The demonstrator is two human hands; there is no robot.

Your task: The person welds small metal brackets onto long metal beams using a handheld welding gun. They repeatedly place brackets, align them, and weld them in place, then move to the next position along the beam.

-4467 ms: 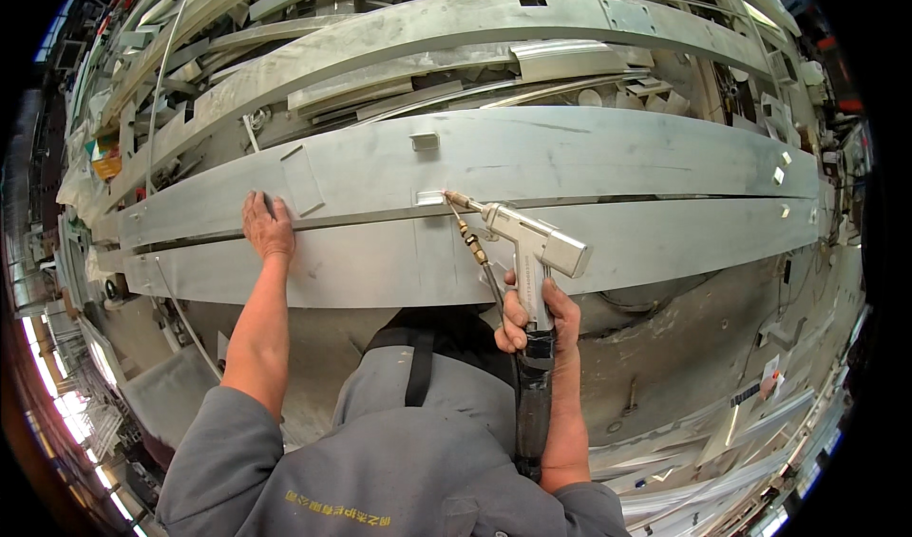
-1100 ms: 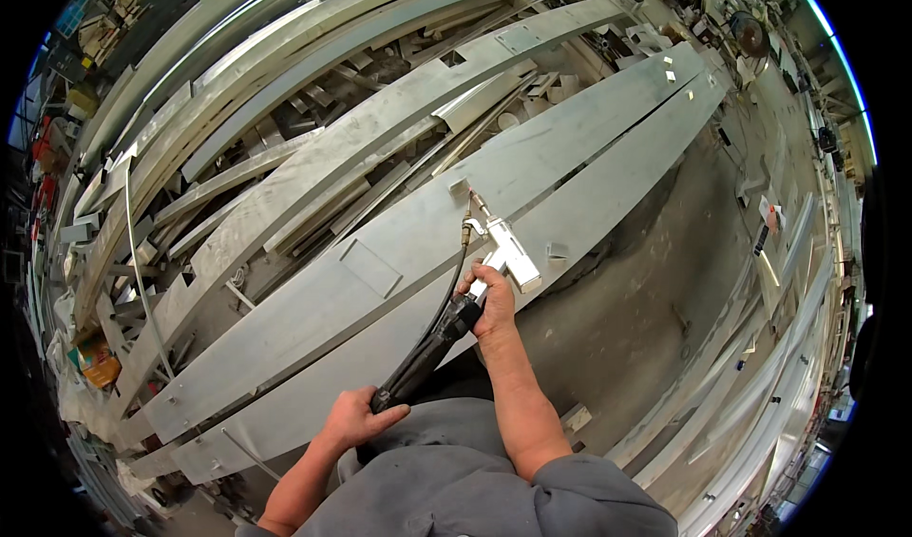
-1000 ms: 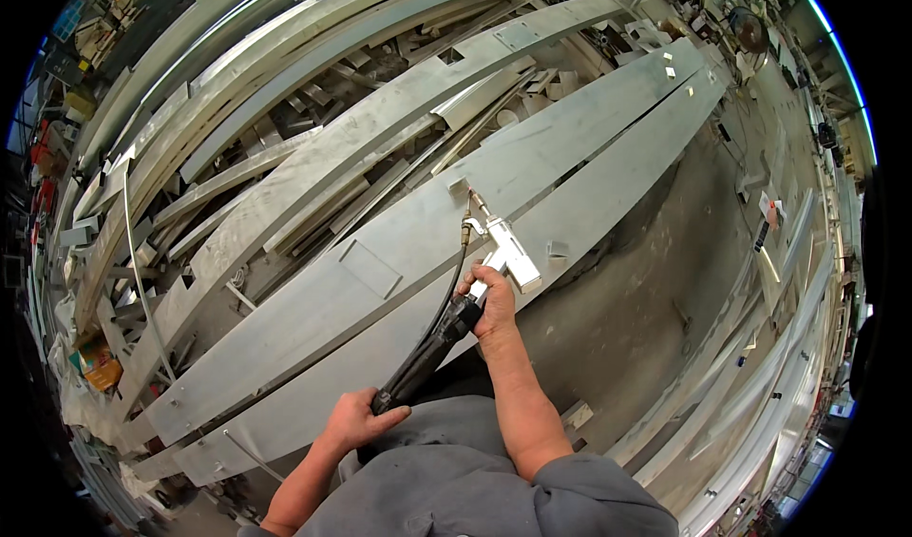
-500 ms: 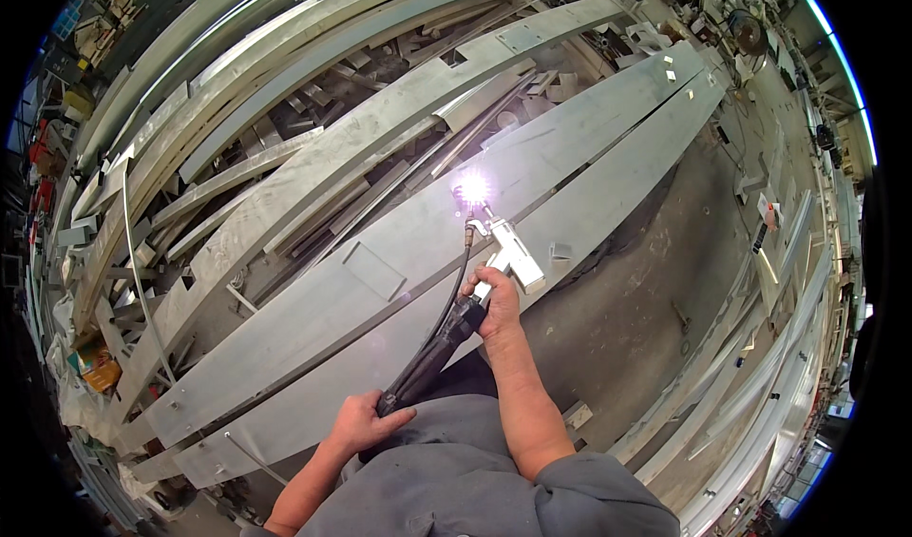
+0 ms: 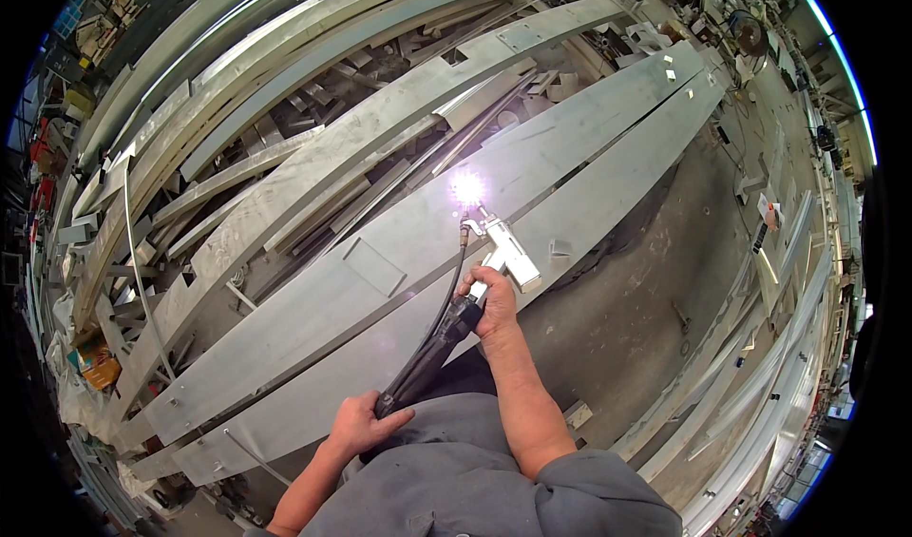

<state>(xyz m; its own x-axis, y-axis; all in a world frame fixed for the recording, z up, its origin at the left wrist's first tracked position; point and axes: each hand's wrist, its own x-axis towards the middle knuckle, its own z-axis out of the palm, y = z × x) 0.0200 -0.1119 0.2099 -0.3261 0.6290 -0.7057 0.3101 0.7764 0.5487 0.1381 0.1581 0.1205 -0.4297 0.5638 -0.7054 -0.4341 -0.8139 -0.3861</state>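
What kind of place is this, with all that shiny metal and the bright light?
Most likely a metal workshop. Long grey metal beams lie in rows, the right hand aims a handheld welding gun that makes a bright spark, and the left hand holds its black hose.

Beyond the fingers, stacked grey metal beams (image 5: 313, 171) (long, bowed by the lens); off to their right, bare concrete floor (image 5: 646, 318); far left of them, an orange box (image 5: 95, 371) among scrap.
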